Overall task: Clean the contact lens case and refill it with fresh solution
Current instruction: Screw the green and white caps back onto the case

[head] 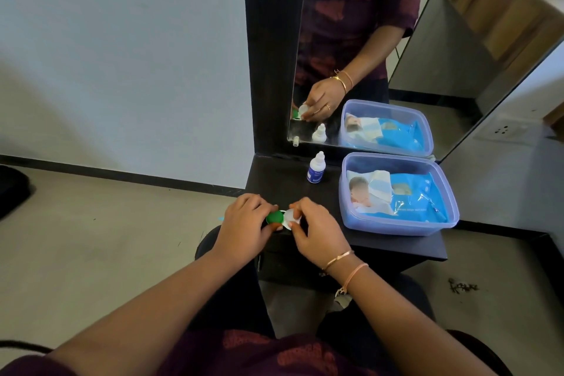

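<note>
- The left hand (pixel 244 224) is curling its fingers (pixel 263 207) over the round green cap (pixel 274 217) of the small plastic contact lens case (pixel 286 222), with the thumb gripping from the near side.
- The right hand (pixel 319 238) is pinching the round white cap (pixel 292 215) between fingertips and thumb. Whether it is loosening or tightening it cannot be told.
- The case is lying between both hands at the near left corner of the dark surface (pixel 283 181). Whether it is resting there or being held just above is unclear.
- The case is looking light, stiff and smooth, and likely slippery once wet. One end is best steadied while the other cap is turned by its rim, with the wells staying level.
- The white solution bottle with the blue label (pixel 316 170) is standing upright further back, apart from the hands. It probably squeezes easily, so it is best held round its body.
- A clear plastic tub (pixel 396 227) holding a blue wipes packet (pixel 409 197) is sitting to the right.
</note>
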